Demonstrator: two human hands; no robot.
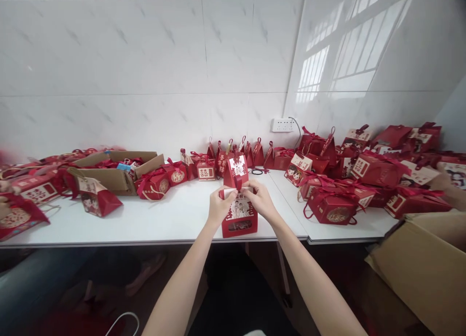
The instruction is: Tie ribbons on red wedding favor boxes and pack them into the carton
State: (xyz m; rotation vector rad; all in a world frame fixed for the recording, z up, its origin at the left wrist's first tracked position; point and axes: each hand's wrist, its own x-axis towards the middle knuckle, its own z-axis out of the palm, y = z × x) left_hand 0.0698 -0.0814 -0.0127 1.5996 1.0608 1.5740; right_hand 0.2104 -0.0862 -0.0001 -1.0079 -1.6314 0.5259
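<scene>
Red card box (240, 213) stands centre, at the near edge of the worktop (182, 222). Left hand (220, 206) and right hand (259, 199) both pinch its top, thumbs close by a ribbon loop (238, 182). Risks: uneven finger pressure could crease the card; a nearward tug could tip it off.

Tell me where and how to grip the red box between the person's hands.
Probably by its lower side walls, one palm from either side: the red box stands upright and looks straight-sided, its front has a window, and the left hand and right hand already occupy the top.
</scene>
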